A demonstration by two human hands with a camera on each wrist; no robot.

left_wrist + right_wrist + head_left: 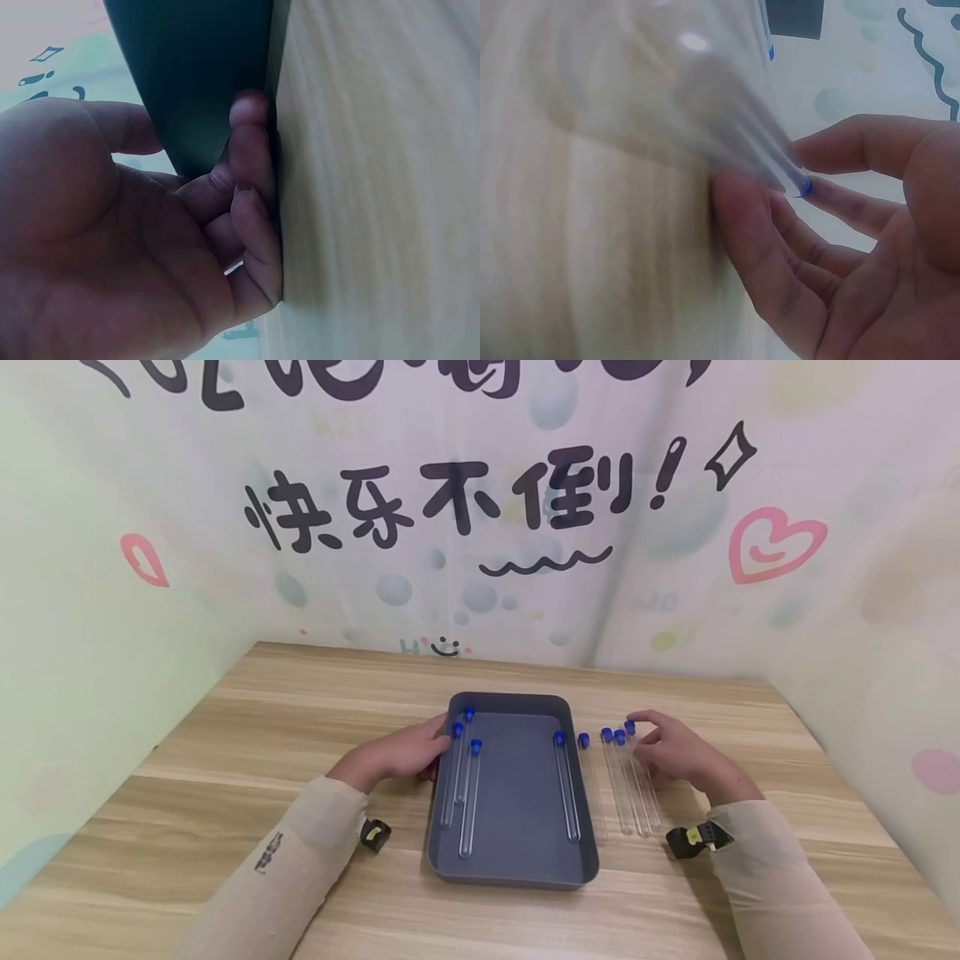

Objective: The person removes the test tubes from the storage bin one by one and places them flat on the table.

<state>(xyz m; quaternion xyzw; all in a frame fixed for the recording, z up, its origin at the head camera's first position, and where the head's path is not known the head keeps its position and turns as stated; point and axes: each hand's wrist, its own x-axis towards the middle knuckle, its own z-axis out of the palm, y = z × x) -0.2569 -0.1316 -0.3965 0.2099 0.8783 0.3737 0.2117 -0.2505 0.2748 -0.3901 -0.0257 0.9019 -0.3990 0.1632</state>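
A grey rectangular tray (517, 793) stands on the table. My left hand (408, 750) holds its left wall, thumb at the rim; in the left wrist view the fingers (251, 150) curl low against the outside of the wall. Three clear test tubes with blue caps (470, 802) lie along the tray's left side, and a single capped tube (567, 789) along its right. Right of the tray, my right hand (678, 752) pinches the outermost test tube (647, 781) near its blue cap, the index finger on the cap. In the right wrist view this tube (742, 139) slants between thumb and fingers.
Two more capped tubes (621, 785) lie side by side just left of the pinched one. Another tube (595, 793) lies close along the tray's outer right wall. Wooden tabletop (262, 735) surrounds the tray, and a printed cloth (450, 602) hangs behind it.
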